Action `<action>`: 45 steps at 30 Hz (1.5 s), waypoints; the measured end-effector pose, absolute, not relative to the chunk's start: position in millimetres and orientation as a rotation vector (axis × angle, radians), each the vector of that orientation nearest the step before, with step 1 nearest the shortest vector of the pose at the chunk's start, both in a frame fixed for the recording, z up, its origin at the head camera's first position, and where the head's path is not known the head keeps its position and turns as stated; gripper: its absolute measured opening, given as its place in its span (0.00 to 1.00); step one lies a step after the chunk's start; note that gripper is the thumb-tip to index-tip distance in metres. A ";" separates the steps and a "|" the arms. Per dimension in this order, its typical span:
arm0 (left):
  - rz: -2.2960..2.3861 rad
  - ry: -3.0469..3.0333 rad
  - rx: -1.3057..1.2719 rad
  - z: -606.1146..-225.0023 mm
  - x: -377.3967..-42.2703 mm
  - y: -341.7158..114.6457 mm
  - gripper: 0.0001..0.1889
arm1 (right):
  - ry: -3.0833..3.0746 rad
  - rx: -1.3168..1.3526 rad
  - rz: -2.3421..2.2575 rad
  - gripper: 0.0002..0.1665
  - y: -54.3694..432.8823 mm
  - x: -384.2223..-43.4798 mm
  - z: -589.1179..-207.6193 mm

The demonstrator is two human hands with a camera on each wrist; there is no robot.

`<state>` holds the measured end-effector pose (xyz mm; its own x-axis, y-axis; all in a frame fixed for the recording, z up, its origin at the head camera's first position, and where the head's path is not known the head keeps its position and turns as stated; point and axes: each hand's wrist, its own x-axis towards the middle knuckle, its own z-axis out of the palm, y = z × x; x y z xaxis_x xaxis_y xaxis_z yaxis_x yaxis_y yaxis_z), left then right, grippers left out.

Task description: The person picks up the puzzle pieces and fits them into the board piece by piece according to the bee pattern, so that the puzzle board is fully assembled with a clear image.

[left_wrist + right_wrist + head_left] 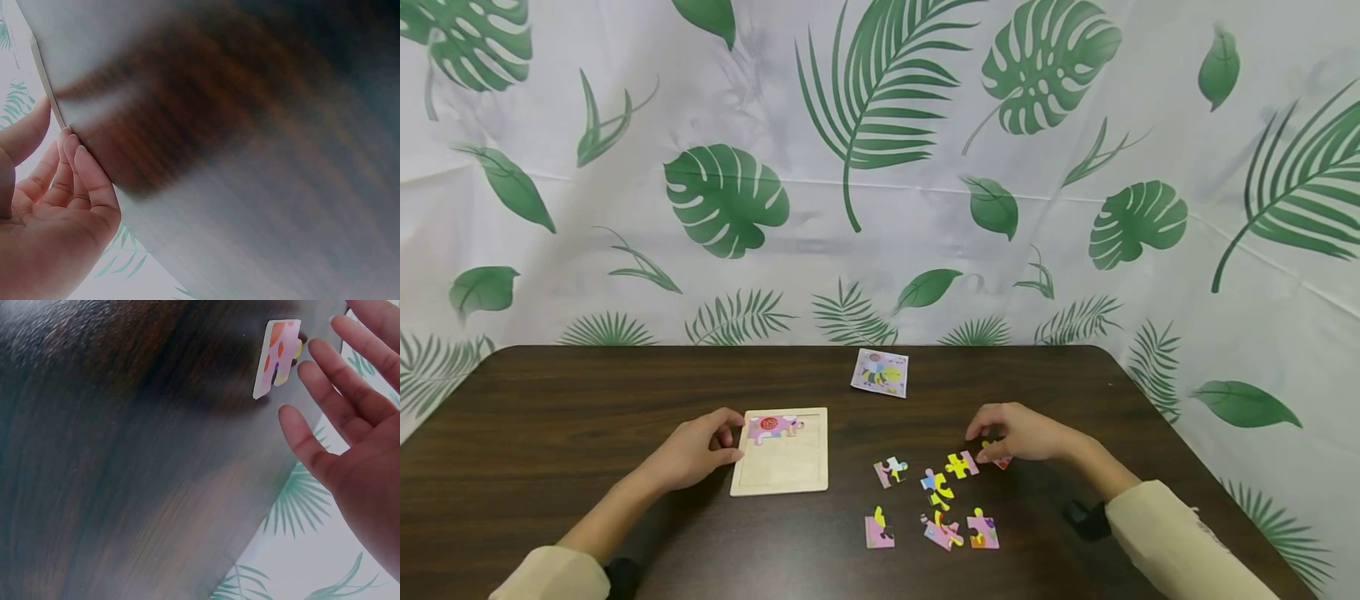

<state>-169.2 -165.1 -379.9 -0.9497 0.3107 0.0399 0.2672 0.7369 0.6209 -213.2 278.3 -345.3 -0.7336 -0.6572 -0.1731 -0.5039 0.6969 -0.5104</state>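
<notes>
My left hand (pixel 698 450) holds the left edge of a square wooden puzzle tray (pixel 778 475), thumb and fingertips against the rim. In the left wrist view, the tray's pale edge (pixel 47 81) shows as a thin strip at the fingertips. Pink puzzle pieces (pixel 767 428) with a red round print lie in the tray's upper left corner. On the right, my right hand (pixel 1021 432) hovers with fingers spread over a pink and red puzzle piece (pixel 1002 460), partly hidden under it. The right wrist view shows this piece (pixel 278 359) tilted in view, apart from the fingertips.
Several loose pieces lie between the hands, including a yellow and pink piece (pixel 961 464), a pink corner piece (pixel 880 531) and a pink piece with a yellow knob (pixel 983 531). A bee picture card (pixel 880 372) lies near the far edge of the dark wooden table (pixel 647 379).
</notes>
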 end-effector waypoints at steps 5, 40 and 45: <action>1.011 2.868 0.478 -378.7 -168.8 -165.5 0.18 | 2.573 -0.927 -0.614 0.12 283.0 -214.0 -345.1; 1.029 2.870 0.496 -379.9 -167.6 -165.0 0.18 | 2.752 -0.867 -0.629 0.12 300.6 -201.5 -360.3; 1.031 2.865 0.489 -380.0 -167.8 -164.9 0.18 | 2.778 -0.883 -0.635 0.16 300.2 -203.3 -364.0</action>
